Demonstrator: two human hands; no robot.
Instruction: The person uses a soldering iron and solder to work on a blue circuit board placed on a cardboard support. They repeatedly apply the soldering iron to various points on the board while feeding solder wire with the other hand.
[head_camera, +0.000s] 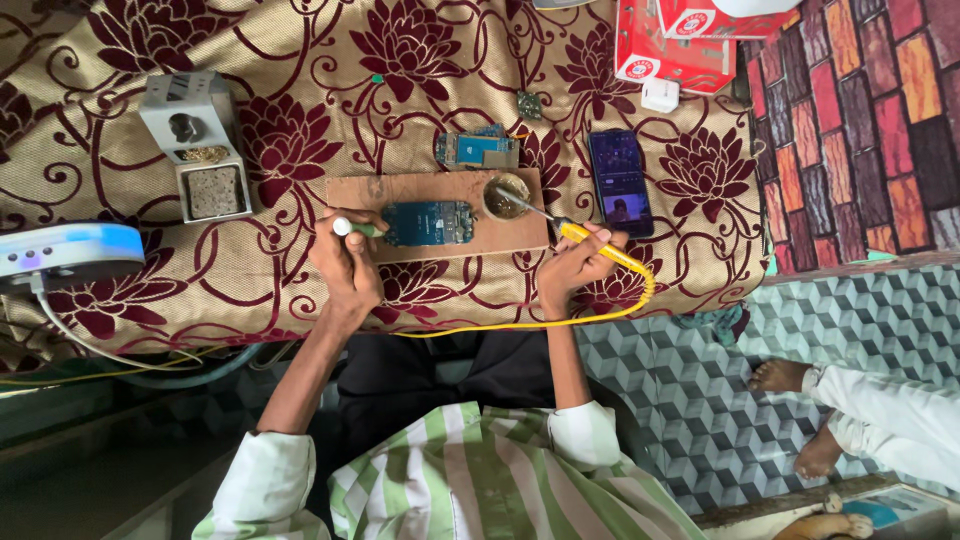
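a yellow-handled soldering iron (588, 240) is gripped in the right hand (572, 270), its tip dipped in a small round tin (505, 195). a white-tipped green tool (356, 229) is clasped in the left hand (345, 265), touching a blue circuit board (430, 222) on the wooden board (420, 188) at frame centre.

Phone-repair bench: soldering iron (590, 240), circuit boards (430, 222).

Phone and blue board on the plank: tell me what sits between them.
Head view: a small round tin on the plank, between the blue board and the phone.

head cam, looking down, close
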